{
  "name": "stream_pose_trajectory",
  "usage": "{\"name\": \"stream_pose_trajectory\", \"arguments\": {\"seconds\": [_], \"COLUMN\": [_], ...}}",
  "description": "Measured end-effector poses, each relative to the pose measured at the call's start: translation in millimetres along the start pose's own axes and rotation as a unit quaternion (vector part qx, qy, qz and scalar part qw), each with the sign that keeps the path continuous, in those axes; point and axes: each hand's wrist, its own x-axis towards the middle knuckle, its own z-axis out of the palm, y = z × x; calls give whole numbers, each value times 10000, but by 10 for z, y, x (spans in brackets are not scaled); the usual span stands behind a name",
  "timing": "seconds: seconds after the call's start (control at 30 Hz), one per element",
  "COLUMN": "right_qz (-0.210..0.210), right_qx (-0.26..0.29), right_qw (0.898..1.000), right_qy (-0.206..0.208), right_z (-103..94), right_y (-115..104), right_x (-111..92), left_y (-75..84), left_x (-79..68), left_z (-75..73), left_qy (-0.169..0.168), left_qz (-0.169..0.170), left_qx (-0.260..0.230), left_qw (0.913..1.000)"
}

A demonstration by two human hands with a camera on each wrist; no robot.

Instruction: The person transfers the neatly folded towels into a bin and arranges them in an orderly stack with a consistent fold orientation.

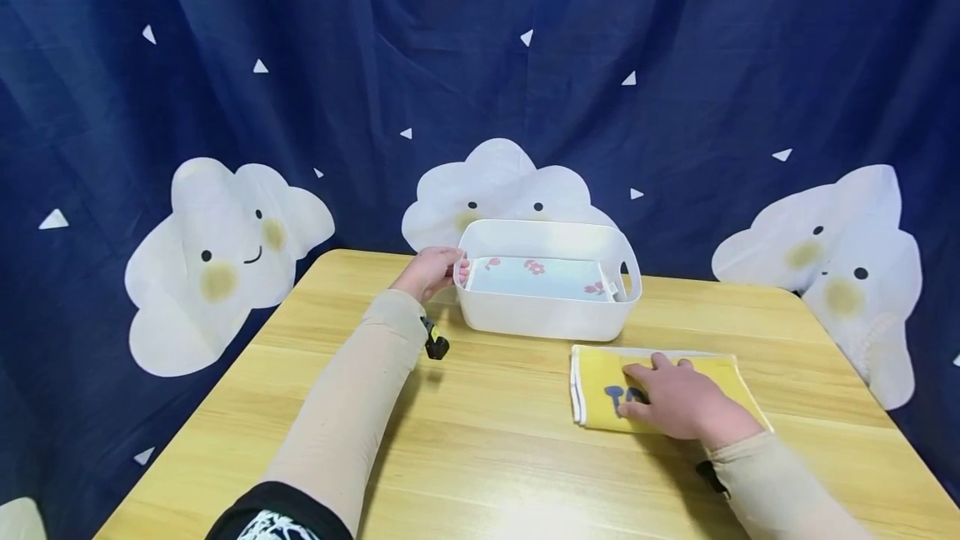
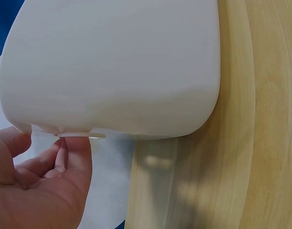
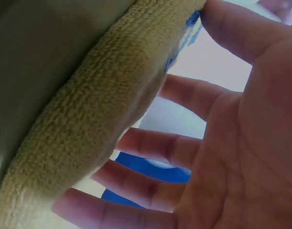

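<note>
A white plastic basket [image 1: 536,315] stands toward the back of the table, with handle holes in its ends. Inside it lies a light blue folded cloth [image 1: 517,277] with pink flowers. My left hand [image 1: 429,272] grips the basket's left end, fingers curled through the handle hole; the left wrist view shows the fingers [image 2: 78,157] hooked at the rim. Right of and nearer than the basket lies a yellow folded towel [image 1: 600,369] with white edges and a dark blue print. My right hand [image 1: 678,398] rests on this towel, fingers spread, and the fingertips [image 3: 72,200] touch its cloth.
The wooden table [image 1: 480,440] has rounded back corners. Behind it hangs a dark blue curtain [image 1: 465,90] with white clouds and small triangles. A small black device [image 1: 435,344] is strapped at my left wrist.
</note>
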Motion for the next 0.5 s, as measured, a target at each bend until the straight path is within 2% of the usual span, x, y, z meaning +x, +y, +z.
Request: {"name": "stream_pose_trajectory", "arguments": {"seconds": [0.17,0.5], "right_qz": [-201,-188], "right_qx": [-120,-89], "right_qw": [9995,9992], "right_qy": [202,351], "right_z": [41,155], "right_y": [-375,-1056], "right_x": [70,348], "left_y": [2,3], "left_x": [-4,-7], "left_z": [-7,0], "left_qy": [32,64], "left_qz": [-10,-41], "left_qx": [-59,-2], "left_qw": [10000,10000]}}
